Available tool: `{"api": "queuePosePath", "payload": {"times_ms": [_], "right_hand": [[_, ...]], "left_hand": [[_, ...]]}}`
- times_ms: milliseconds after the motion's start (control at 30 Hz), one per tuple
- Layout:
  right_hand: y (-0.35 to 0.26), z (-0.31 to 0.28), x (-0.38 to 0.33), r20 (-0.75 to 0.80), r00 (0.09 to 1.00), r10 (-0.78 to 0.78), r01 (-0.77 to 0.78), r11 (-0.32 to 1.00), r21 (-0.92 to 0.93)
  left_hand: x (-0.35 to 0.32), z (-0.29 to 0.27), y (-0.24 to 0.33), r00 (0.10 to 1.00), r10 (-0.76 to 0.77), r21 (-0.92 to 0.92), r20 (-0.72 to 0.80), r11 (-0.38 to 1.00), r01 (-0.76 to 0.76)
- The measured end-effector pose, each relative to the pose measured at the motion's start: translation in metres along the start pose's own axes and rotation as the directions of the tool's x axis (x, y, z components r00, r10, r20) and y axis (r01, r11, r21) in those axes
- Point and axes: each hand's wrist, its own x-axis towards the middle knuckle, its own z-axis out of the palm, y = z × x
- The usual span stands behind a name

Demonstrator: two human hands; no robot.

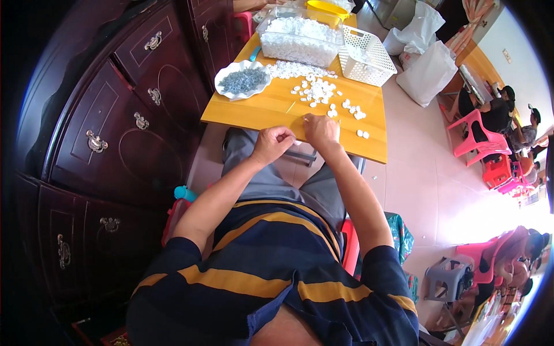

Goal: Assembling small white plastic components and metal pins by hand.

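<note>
My left hand (273, 145) is just off the table's front edge, above my lap. Its thumb and forefinger are pinched on a small white piece (297, 142), partly hidden by the fingertips. Right beside it, my right hand (322, 131) is over the table's front edge with curled fingers; what they hold, if anything, is too small to make out. Beyond the hands, loose white pieces (317, 89) are scattered on the yellow wooden table (259, 111). A thin yellow stick (291, 107) lies near my right hand. Two white pieces (362, 134) lie to its right.
A white scalloped dish (221, 75) of grey-blue small parts stands at the table's left. Farther back are a clear bin (300, 49) heaped with white pieces and a white perforated basket (372, 66). Dark cabinets (115, 144) line the left; people sit on pink chairs (480, 138) at right.
</note>
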Motion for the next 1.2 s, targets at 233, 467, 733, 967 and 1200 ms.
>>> {"api": "queuePosePath", "payload": {"times_ms": [233, 467, 733, 967, 1200], "right_hand": [[-0.005, 0.003, -0.022, -0.095, 0.995, 0.014, 0.0, 0.989, 0.148], [0.008, 0.016, -0.021, -0.087, 0.995, 0.04, -0.02, 0.976, 0.218], [0.022, 0.023, -0.016, -0.15, 0.988, -0.031, 0.021, 0.997, -0.068], [0.106, -0.055, -0.037, -0.27, 0.856, 0.44, -0.087, 0.639, 0.764], [0.138, -0.052, -0.099, -0.039, 0.807, 0.589, -0.085, 0.181, 0.98]], "left_hand": [[-0.001, 0.001, -0.001, 0.999, 0.037, 0.026, -0.009, 0.999, -0.036], [-0.001, 0.002, -0.002, 0.999, 0.037, 0.003, -0.013, 0.999, -0.037], [0.002, 0.011, 0.01, 0.999, 0.037, 0.027, 0.031, 0.999, -0.038], [0.022, 0.068, 0.06, 0.824, 0.398, 0.161, 0.402, 0.856, -0.492], [0.054, 0.104, 0.036, 0.792, 0.224, 0.253, 0.568, 0.869, -0.426]]}}
